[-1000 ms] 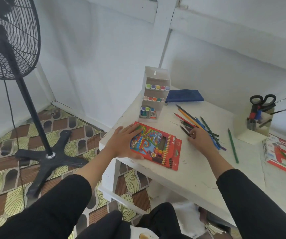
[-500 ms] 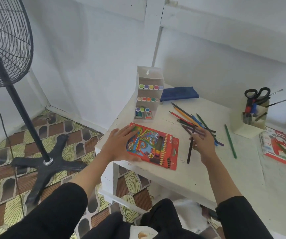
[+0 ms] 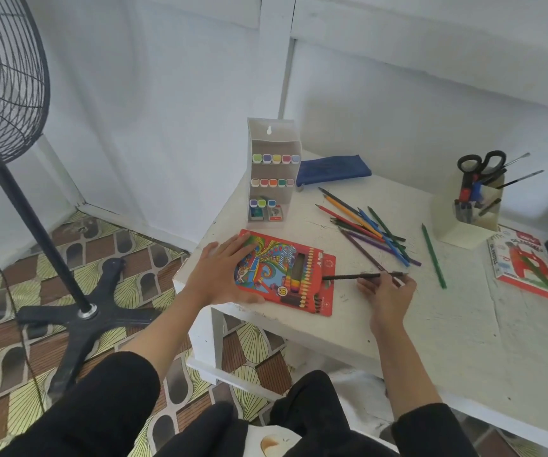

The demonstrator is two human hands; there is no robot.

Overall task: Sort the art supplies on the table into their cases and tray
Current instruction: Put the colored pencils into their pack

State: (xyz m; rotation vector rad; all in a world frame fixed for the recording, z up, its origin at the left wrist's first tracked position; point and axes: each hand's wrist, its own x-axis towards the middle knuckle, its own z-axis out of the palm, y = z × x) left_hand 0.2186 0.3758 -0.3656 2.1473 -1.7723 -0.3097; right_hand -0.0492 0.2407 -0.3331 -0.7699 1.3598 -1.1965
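Two grips at centre frame.

- Left grip (image 3: 223, 275): fingers flat and spread, pressing on the left part of the red pencil box (image 3: 277, 258). The box lies at the near-left corner of the desk (image 3: 431, 324), lower centre of the frame.
- Right grip (image 3: 386, 291): just right of the box, fingers pinching a dark pencil (image 3: 355, 276) near its right end. The pencil is roughly level, its tip pointing left and lying over the box's right edge.
- Loose pencils (image 3: 365, 229): a fanned heap of mixed colours on the desk, above the right grip.
- Green pencil (image 3: 433, 255): lying alone, right of the heap.
- Marker case (image 3: 272, 173): white, upright, above the box, three rows of coloured caps showing.
- Blue pouch (image 3: 333, 166): flat, to the upper right of the case.
- Holder (image 3: 467, 209): right of frame, carrying black-handled scissors (image 3: 480, 161) and brushes.
- Pastel box (image 3: 526, 262): far right edge.
- Fan (image 3: 2, 77): black, standing on the patterned floor, left of frame.
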